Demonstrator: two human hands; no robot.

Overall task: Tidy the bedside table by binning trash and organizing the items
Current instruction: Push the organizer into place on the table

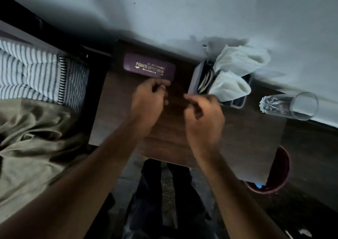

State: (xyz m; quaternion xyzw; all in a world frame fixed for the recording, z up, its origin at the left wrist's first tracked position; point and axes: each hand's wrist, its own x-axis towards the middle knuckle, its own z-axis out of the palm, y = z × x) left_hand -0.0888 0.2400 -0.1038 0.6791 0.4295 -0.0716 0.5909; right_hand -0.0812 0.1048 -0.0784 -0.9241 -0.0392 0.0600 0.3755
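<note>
Step in hand: I think I am lining up the glasses case (pixel 149 68) at the back of the bedside table (pixel 247 143). That is my guess from where my hands are.
Left hand: my left hand (pixel 149 100) is just in front of the case, near its front edge. The fingers are curled in. I cannot tell if they hold something small or if they touch the case.
Right hand: my right hand (pixel 203 113) floats over the middle of the table, apart from the case. Its fingers are curled too, with thumb and first finger close together. The picture is blurry, so I cannot tell if they pinch anything.
Where the case is: flat on the table, at the back left, close to the wall (pixel 182 10). Its lid is closed.
Which way it points: its long side runs left to right, almost along the wall. The right end sits a bit nearer to me. The gold writing faces up.
How to do it well: I would push gently on the front edge with flat fingers. I would keep the long side even with the table's back edge.
Watch out for: the gray tray (pixel 196 76) with white cloths (pixel 236 68) is just to the right. The drinking glass (pixel 300 107) stands well apart, far right.
Bin: the red bin (pixel 285 169) sits on the floor by the table's right front corner.
</note>
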